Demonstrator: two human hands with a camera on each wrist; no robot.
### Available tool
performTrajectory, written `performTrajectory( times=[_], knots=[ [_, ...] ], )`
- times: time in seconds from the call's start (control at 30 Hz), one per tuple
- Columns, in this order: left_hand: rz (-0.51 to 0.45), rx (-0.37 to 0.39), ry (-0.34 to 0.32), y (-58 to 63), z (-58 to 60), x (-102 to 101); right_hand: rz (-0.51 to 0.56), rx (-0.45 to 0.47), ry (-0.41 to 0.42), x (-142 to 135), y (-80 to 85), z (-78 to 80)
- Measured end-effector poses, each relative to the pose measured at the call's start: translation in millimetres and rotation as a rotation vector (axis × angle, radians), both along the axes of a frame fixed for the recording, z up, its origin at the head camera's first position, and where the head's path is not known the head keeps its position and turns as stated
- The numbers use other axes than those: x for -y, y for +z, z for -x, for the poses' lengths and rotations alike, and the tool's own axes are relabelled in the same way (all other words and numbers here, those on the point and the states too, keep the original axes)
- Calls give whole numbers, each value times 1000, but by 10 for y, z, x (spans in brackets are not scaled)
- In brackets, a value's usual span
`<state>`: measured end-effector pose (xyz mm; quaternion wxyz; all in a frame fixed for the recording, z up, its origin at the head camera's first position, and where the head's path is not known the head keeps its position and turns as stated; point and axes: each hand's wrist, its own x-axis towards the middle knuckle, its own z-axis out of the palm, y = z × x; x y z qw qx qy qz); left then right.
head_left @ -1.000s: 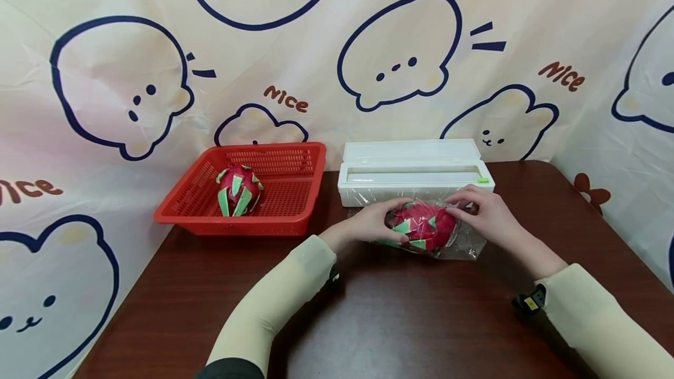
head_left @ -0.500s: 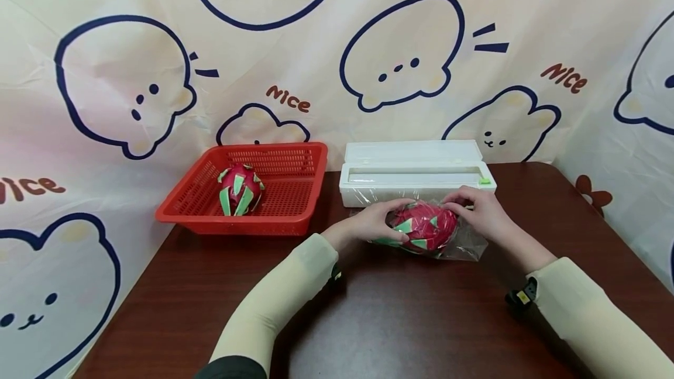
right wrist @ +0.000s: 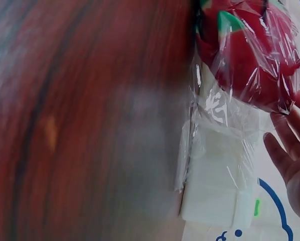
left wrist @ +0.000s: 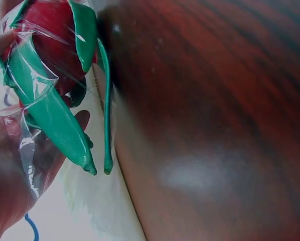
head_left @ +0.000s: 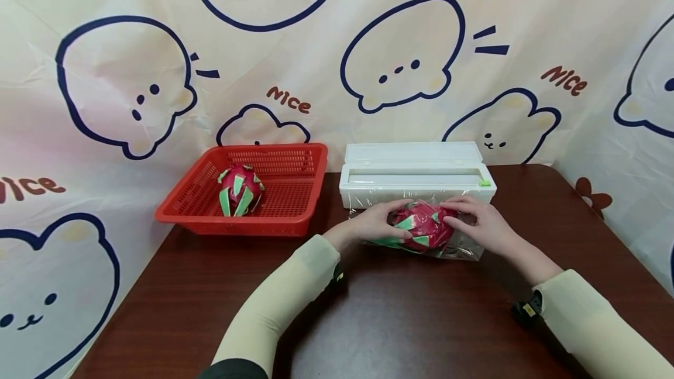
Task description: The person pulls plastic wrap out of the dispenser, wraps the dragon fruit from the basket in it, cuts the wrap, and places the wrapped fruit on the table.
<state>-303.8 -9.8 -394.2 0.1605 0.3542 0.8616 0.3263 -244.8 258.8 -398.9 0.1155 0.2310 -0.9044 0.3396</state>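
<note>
A red dragon fruit (head_left: 427, 224) with green scales lies in clear plastic wrap (head_left: 466, 248) in front of the white cling film dispenser. My left hand (head_left: 371, 222) holds its left end, thumb in front and fingers behind. In the left wrist view, film stretches over the green scales (left wrist: 52, 120) and across part of the hand. At the right end, my right hand (head_left: 485, 226) has thumb and fingertips on the film-covered fruit. The right wrist view shows loose film (right wrist: 217, 113) hanging below the fruit, with fingertips (right wrist: 283, 123) right at its end.
Behind the hands stands the white cling film dispenser (head_left: 421, 196), lid up, with a green slider (head_left: 484, 182) at its right. A red plastic basket (head_left: 237, 228) at the back left contains another dragon fruit (head_left: 240, 190). A patterned cloth hangs behind the brown table (head_left: 411, 314).
My right hand has shifted slightly, its fingers now reaching farther over the fruit's right end. The fruit has turned a little under the film. My left hand stays nearly in place.
</note>
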Motion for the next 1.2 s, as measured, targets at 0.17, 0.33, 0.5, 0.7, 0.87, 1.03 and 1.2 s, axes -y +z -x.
performTrajectory(
  times=[0.17,0.33,0.5,0.7,0.87,1.03,1.2],
  knots=[
    [-7,30,-2,-4,7,14,19,77,13,-2,7,0],
    [-16,35,1,-10,8,54,19,105,27,12,16,30],
    [-52,-17,-6,32,-25,144,-8,80,30,33,16,49],
    [-145,-91,-7,144,-99,185,-9,97,26,-7,24,40],
    [-157,-159,-113,150,-111,71,27,164,48,-37,51,48],
    [-110,-192,-145,92,-108,-39,90,248,85,-38,44,83],
    [-25,-259,-91,34,-102,-103,120,291,77,-55,25,113]
  ],
)
